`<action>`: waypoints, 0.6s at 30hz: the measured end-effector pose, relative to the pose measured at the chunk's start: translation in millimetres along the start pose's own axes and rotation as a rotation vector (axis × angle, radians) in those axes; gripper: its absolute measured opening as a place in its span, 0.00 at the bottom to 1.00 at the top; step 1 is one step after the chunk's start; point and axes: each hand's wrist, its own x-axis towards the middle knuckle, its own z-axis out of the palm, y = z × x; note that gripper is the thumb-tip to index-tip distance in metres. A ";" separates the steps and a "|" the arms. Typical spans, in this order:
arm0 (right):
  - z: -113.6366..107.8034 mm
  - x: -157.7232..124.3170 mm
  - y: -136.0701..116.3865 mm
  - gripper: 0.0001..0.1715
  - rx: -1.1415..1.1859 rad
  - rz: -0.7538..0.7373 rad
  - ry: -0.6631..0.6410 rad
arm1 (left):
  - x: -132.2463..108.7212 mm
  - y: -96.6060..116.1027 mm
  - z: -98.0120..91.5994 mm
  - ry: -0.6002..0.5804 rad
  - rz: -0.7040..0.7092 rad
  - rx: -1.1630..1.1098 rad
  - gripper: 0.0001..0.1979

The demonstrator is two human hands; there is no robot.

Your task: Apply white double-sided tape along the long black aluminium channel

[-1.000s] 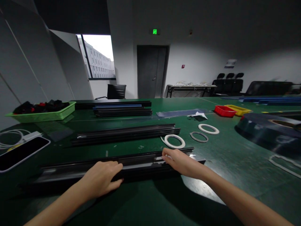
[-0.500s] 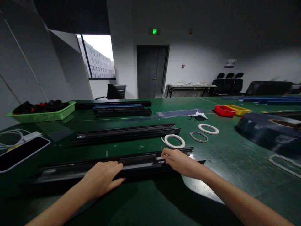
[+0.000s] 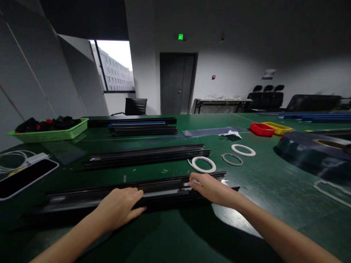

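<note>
Pressing down on the rail point(image 3: 161, 190), the left hand point(image 3: 119, 208) lies flat, palm down, fingers straight and close together, tips over the rail's near edge. Nothing is gripped. The rail is long and black and lies across the near part of the green table point(image 3: 170, 237), running left to right in front of the person.

The right hand point(image 3: 211, 188) sits on the same rail, further right, near its right end. Its fingers are narrow and curled, with the tips down on the rail's top at a small white bit point(image 3: 193, 181). I cannot tell whether they pinch the bit or only press on it.

Just past the right hand lies a white tape ring point(image 3: 203, 164), flat and close to the rail. A grey ring point(image 3: 232, 159) and another white ring point(image 3: 243, 149) lie further right, apart from each other.

A second rail point(image 3: 148, 153) lies parallel behind the first, well apart from it.

At far left a phone point(image 3: 26, 177) lies face up, with a white cable point(image 3: 11, 160) beside it. At right is a big dark roll point(image 3: 309, 151).

Further back there are a stack of rails point(image 3: 142, 128), a green basket point(image 3: 52, 134) with dark parts at left, and a red bin point(image 3: 261, 129) touching a yellow bin point(image 3: 278, 127) at right. The door point(image 3: 177, 84) and a chair point(image 3: 135, 106) are beyond the table.
</note>
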 end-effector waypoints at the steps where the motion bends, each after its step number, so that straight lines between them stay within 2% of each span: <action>1: -0.3 -0.3 -0.6 0.14 -0.003 0.005 -0.006 | 0.2 0.1 -0.1 -0.003 -0.005 0.003 0.16; 18: 0.6 -0.6 -0.7 0.17 -0.070 -0.013 0.011 | 1.5 0.5 -1.5 0.017 -0.072 0.049 0.17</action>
